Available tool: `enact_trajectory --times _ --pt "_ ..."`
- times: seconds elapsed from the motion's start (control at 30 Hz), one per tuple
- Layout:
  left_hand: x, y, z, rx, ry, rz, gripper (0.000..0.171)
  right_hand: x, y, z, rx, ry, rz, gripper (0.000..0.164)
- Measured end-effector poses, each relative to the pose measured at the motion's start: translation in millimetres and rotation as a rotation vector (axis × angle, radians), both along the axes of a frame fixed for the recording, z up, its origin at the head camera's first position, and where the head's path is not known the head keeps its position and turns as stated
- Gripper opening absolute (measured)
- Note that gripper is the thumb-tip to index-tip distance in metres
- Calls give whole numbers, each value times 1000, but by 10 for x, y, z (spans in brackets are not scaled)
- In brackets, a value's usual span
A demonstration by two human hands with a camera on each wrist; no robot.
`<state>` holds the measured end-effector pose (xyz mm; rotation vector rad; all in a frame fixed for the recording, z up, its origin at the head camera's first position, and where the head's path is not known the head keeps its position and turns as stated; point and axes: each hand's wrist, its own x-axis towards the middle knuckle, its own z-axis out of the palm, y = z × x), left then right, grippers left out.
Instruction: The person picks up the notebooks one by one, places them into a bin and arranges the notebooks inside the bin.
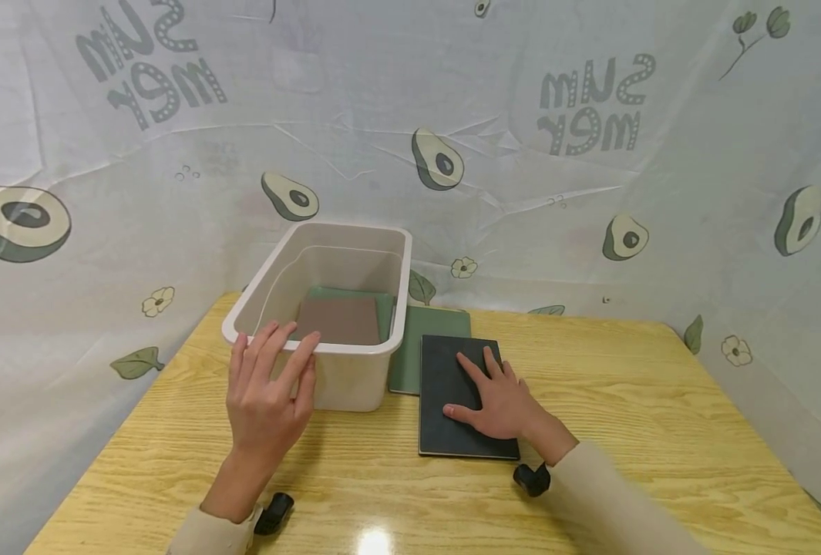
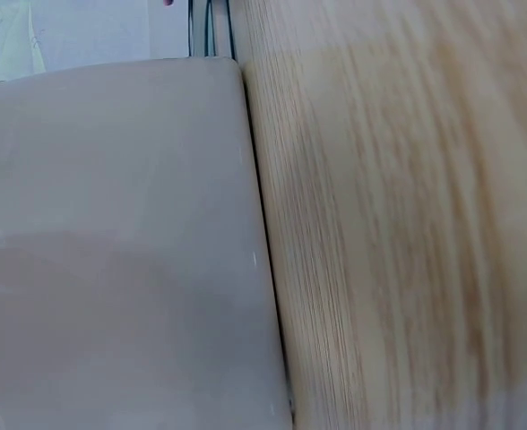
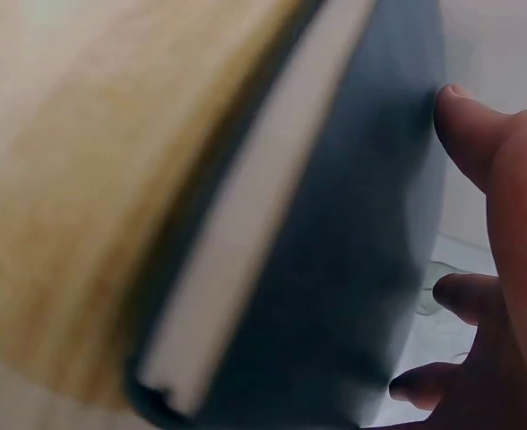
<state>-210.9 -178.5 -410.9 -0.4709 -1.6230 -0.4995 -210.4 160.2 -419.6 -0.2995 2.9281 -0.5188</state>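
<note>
My left hand (image 1: 267, 397) is at the near rim of a white plastic bin (image 1: 351, 378), its fingertips at the rim's edge. Inside the bin lie a brown notebook (image 1: 341, 320) and, beneath it, a green one (image 1: 385, 312). With fingers spread, my right hand (image 1: 503, 405) rests on the cover of a black notebook (image 1: 445, 385) lying on the table. The right wrist view shows the black notebook's pale page edges (image 3: 246, 206) and my thumb and fingers over its cover. Partly under the black notebook is another green notebook (image 1: 403, 362), right of the bin.
A wooden table (image 1: 625, 401) carries everything. Behind it hangs a pale curtain (image 1: 354, 154) printed with avocados, flowers and lettering. A black wrist device (image 1: 274, 512) sits at my left cuff and another black device (image 1: 531, 479) at my right.
</note>
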Motion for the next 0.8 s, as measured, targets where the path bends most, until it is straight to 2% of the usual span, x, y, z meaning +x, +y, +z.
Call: enact_trajectory --times 0.37,0.8 --pt "-14 4 15 -10 8 7 26 23 27 -137 -16 20 -10 93" --pt "7 -17 -11 -8 0 17 27 44 -10 -145 -78 23 -7 93"
